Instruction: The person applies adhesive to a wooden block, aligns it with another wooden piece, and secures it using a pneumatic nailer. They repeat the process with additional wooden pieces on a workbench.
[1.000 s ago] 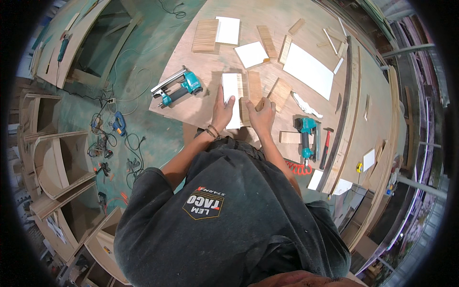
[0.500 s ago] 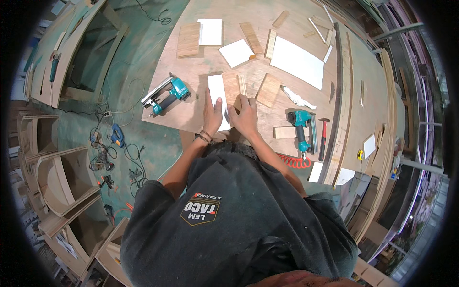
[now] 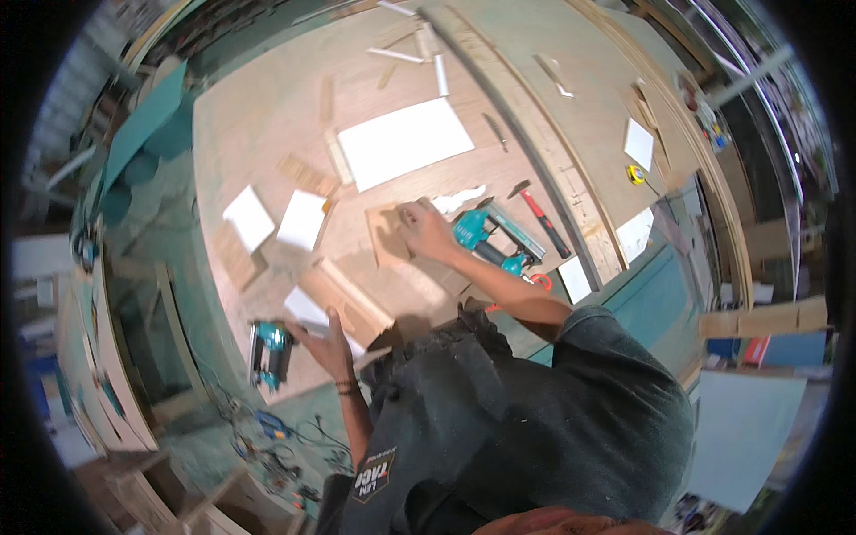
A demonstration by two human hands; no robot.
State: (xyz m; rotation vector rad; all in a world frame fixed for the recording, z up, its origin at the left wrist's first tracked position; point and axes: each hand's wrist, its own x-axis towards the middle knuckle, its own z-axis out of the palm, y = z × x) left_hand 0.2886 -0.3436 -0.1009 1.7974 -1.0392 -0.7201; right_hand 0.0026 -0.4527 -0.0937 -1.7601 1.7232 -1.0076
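My left hand (image 3: 328, 348) lies with thumb and fingers spread at the white panel strip (image 3: 308, 309), next to a teal nail gun (image 3: 269, 353). Right beside that strip is a wooden piece (image 3: 343, 299) with a raised edge strip along it. My right hand (image 3: 426, 232) reaches forward, fingers curled at the right edge of a small wooden board (image 3: 382, 234). Blur and the hand itself partly hide the grip. Just beyond the right hand is a crumpled white cloth or paper (image 3: 459, 198). A second teal nail gun (image 3: 492, 234) stands close to my right forearm.
A red-and-black hammer (image 3: 540, 218) lies near long timber lengths (image 3: 562, 169) on the right. Farther back are a large white panel (image 3: 406, 143), smaller white panels (image 3: 301, 220) and thin strips. A yellow tape measure (image 3: 635, 175) sits beyond the timber. Cables and tools (image 3: 281, 446) litter the floor at left.
The view has swung round. My right hand has left the wooden piece and reached across to the small board. My left hand has loosened from the white strip, its fingers now spread.
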